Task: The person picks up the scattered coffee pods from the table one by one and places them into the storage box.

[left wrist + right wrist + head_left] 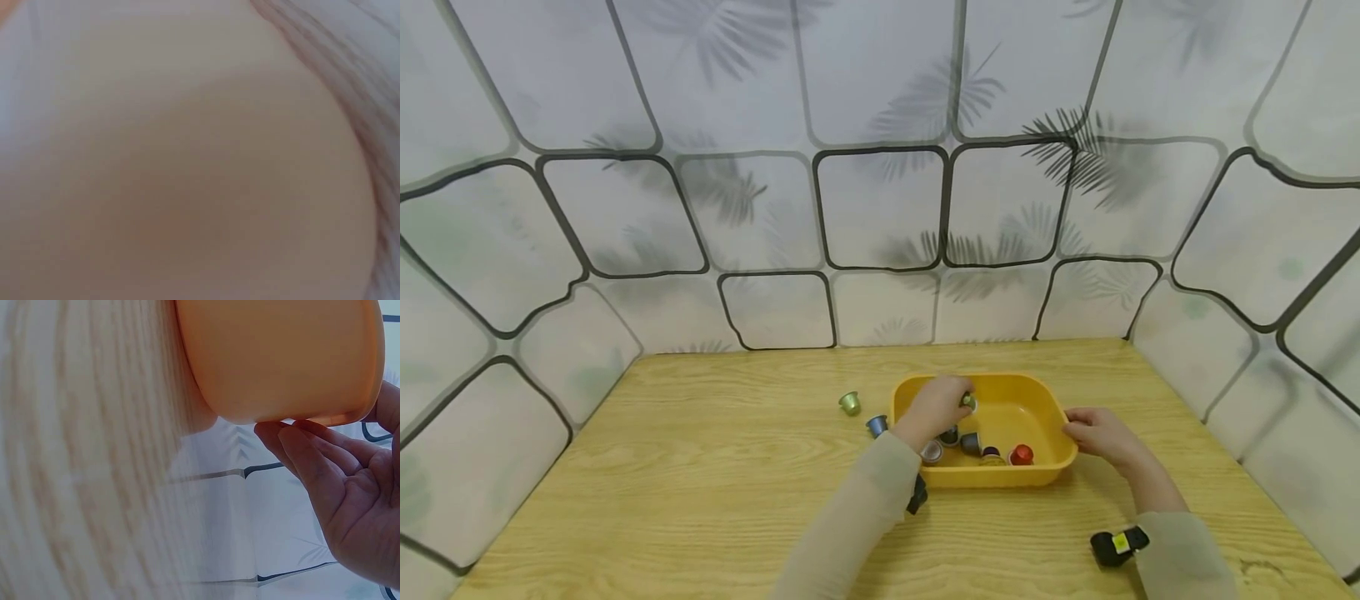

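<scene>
My left hand point(934, 408) reaches over the left part of a yellow plastic tray point(992, 477) and pinches a green coffee capsule point(968, 402) above its floor. Inside the tray lie several more capsules, among them a red one point(1022, 455), a dark grey one point(971, 443) and a pale-faced one point(932, 452). At the tray's right end, my right hand point(1101, 435) grips the rim. In the right wrist view, this hand's fingers point(306, 450) touch the outside of the tray wall point(281, 362). A close, blurred pale surface fills most of the left wrist view.
Left of the tray, a light green capsule point(850, 404) and a blue capsule point(877, 426) lie on the wooden table point(700, 467). A patterned white cloth point(880, 208) stands as a wall behind the table and along both sides.
</scene>
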Available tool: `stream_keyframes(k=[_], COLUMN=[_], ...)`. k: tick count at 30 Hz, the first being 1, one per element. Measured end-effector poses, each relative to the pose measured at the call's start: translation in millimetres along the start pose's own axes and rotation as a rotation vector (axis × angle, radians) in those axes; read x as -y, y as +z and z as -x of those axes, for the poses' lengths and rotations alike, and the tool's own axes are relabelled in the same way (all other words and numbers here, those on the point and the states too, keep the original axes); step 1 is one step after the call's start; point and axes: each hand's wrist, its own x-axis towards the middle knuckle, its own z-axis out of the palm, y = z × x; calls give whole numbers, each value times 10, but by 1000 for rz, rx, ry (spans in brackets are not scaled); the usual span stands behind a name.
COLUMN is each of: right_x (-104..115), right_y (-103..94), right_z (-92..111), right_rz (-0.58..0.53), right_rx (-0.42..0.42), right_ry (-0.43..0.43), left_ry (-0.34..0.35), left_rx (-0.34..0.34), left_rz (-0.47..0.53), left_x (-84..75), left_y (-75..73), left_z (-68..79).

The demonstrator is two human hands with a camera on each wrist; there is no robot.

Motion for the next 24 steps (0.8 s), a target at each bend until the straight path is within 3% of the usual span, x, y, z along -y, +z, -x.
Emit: stream_keyframes(k=[24], right_x=[3], right_y=[4], right_z=[6], right_rz=[-6], right_rx=[5], right_ry=[-8], left_ry=[-2], left_rx=[131], left_rz=[-32], left_x=[4], left_y=[112], left_z=[-49])
